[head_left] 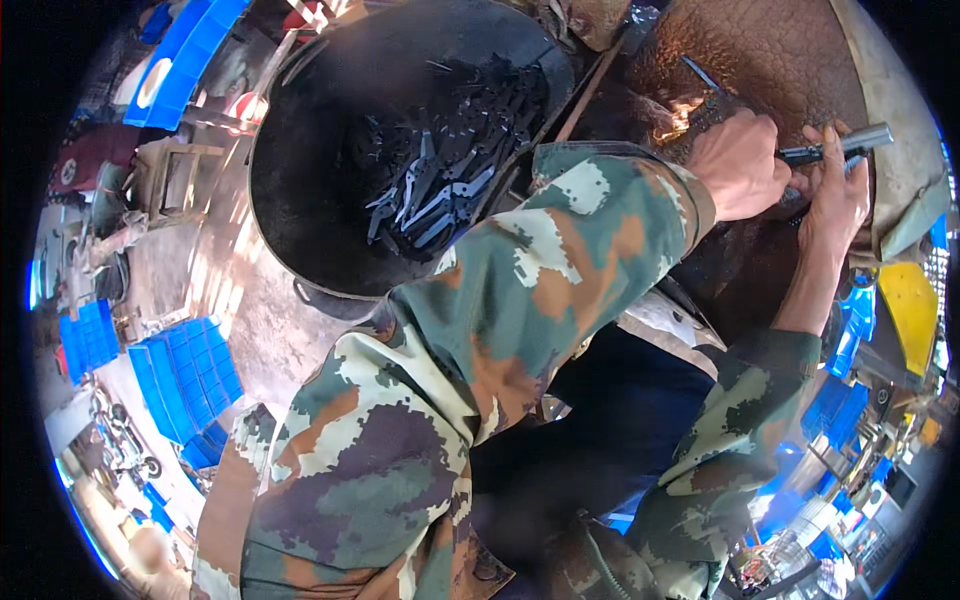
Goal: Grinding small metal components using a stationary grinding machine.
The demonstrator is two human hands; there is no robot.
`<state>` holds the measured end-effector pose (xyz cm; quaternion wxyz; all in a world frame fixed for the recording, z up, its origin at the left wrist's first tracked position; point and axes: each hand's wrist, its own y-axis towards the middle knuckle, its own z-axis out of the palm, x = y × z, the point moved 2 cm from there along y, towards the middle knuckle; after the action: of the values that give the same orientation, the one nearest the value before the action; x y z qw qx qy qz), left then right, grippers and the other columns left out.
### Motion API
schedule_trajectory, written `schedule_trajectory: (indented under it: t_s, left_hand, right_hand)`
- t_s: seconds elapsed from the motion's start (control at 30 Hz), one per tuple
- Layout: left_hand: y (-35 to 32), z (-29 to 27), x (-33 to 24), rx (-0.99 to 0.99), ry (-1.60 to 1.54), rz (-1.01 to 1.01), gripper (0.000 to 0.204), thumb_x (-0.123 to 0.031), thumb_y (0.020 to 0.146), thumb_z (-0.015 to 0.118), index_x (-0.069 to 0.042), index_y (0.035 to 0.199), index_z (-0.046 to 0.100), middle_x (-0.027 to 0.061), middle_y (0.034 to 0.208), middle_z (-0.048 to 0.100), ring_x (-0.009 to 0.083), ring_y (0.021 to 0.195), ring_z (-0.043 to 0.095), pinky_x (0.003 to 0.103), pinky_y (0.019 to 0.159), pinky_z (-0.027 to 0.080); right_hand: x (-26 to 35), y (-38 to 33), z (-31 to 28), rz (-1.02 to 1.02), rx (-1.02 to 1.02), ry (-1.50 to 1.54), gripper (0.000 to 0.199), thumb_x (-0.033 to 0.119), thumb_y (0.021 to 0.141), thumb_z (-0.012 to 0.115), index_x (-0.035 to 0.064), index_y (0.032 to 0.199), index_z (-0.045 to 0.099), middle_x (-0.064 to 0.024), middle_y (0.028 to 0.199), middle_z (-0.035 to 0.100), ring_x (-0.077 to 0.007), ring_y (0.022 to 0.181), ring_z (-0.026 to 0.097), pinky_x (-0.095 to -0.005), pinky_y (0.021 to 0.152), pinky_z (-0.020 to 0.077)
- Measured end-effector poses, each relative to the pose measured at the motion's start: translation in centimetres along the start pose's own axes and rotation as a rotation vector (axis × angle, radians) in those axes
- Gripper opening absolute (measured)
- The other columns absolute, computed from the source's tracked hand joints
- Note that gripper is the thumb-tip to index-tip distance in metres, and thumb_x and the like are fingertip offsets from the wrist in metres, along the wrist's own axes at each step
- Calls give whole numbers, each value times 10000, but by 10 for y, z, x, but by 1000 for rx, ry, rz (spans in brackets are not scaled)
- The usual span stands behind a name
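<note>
My left hand (738,165) is closed, with its knuckles up, at the upper right. A dark narrow metal piece (800,155) runs from it toward my right hand; its kind is not clear. My right hand (835,195) pinches a grey metal bar (868,138) with a rounded end, between thumb and fingers. A thin bluish metal tip (702,72) sticks out beyond my left hand, next to an orange glow like sparks (678,118). What lies inside my left fist is hidden.
Left of my hands stands a big black round tub (290,225) holding many dark and silver plier-like metal parts (435,195). A brown, rough-surfaced cover (770,60) lies beyond my hands. Blue crates (185,380) stand on the floor at left; a yellow panel (905,315) is at right.
</note>
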<state>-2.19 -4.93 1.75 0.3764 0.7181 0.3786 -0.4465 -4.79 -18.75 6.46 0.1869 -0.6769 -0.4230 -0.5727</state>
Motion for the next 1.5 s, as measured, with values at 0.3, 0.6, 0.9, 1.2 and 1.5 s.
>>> schedule_trajectory:
  t_s: [0.3,0.6,0.9,1.2,1.5]
  left_hand:
    - [0,-1,0,-13,-210,50,308,-164,834,576,-10,1087,658,309,1053,589,430,992,605,479,875,484]
    - [-1,-4,-6,-27,-175,32,328,-202,831,585,50,1028,659,318,1062,591,439,997,599,476,883,482]
    - [-8,-15,-17,-18,-211,-32,280,-216,812,606,12,950,690,281,865,662,458,872,645,512,827,510]
    - [-7,-9,-20,-109,-265,26,299,-211,782,601,31,929,695,280,889,662,445,877,649,504,838,516]
    - [-14,-22,-23,-32,-170,-8,361,-245,794,613,-87,1103,715,222,833,686,384,844,678,453,812,540]
  right_hand:
    - [-4,5,-2,-7,37,-47,357,180,966,605,34,1278,512,-124,1043,703,-50,656,560,-225,515,516]
    - [-11,8,-7,-17,22,20,333,125,957,587,10,1266,544,-137,1048,702,-31,565,422,-226,514,537]
    - [-27,22,-13,-52,71,-25,376,123,968,569,-1,1315,494,-155,1059,704,-132,810,668,-252,615,561]
    - [-42,37,-13,-68,75,69,380,168,962,622,-26,1269,510,-164,1034,704,-185,924,669,-298,821,543]
    - [-52,36,-10,-100,33,59,326,166,949,640,-21,1195,537,-156,959,699,-209,871,680,-329,773,560]
